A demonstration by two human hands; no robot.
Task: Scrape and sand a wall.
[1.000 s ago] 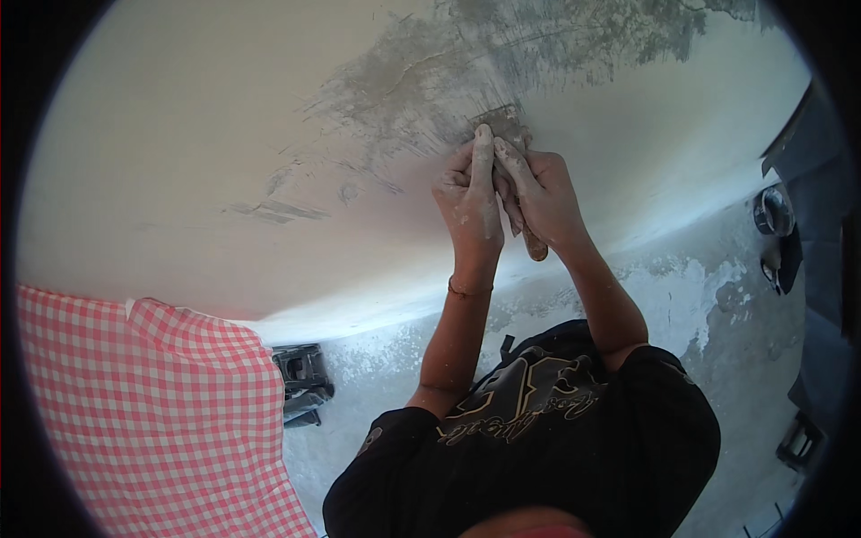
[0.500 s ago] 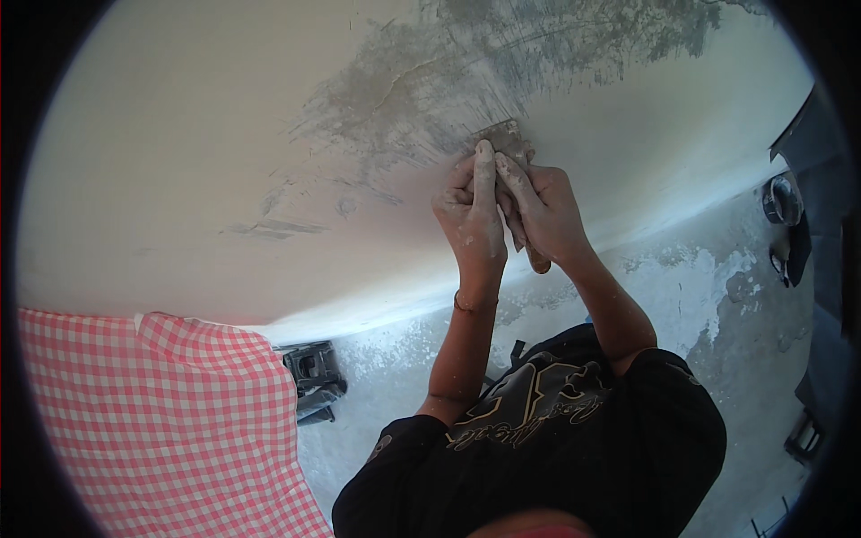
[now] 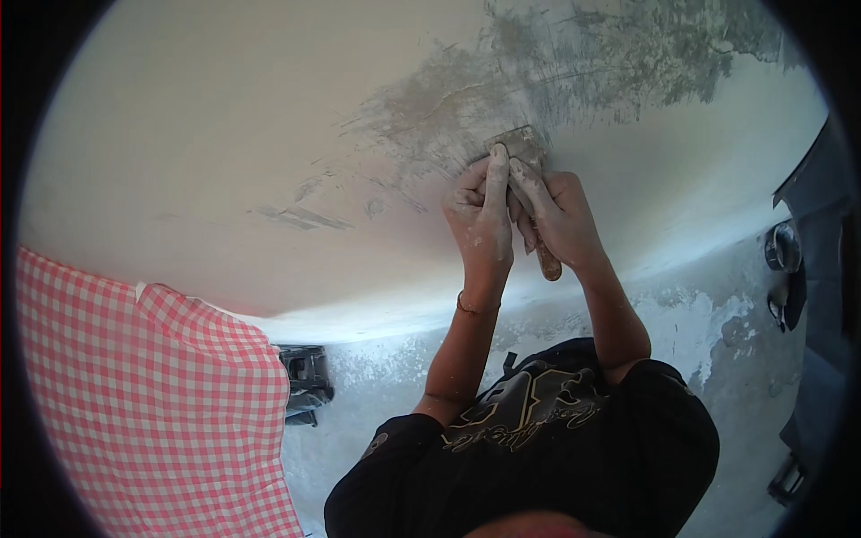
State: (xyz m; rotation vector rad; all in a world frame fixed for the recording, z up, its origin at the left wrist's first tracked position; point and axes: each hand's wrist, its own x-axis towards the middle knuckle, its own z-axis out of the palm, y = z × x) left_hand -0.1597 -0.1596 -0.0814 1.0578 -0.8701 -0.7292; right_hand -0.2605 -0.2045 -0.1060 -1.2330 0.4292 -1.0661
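Both my hands grip one putty knife (image 3: 517, 141), its flat metal blade set against the lower edge of a grey, scraped patch (image 3: 574, 72) on the pale wall (image 3: 224, 125). My left hand (image 3: 481, 211) is closed at the blade, its dusty thumb stretched along the metal. My right hand (image 3: 565, 215) wraps the tool on the other side, thumb also up near the blade. Below it the brownish handle end sticks out. White dust coats the fingers of both hands. Part of the handle is hidden by my fingers.
A pink-and-white checked cloth (image 3: 161, 386) covers something at the lower left, beside a black plastic object (image 3: 307, 375). White splashes mark the grey floor (image 3: 700, 336). At the far right stand a dark round container (image 3: 783, 247) and a dark sheet-like surface (image 3: 821, 269).
My view has turned a little, so the wall patch appears further right and the cloth higher. Both hands keep their grip; the blade has shifted slightly left relative to the wall marks.
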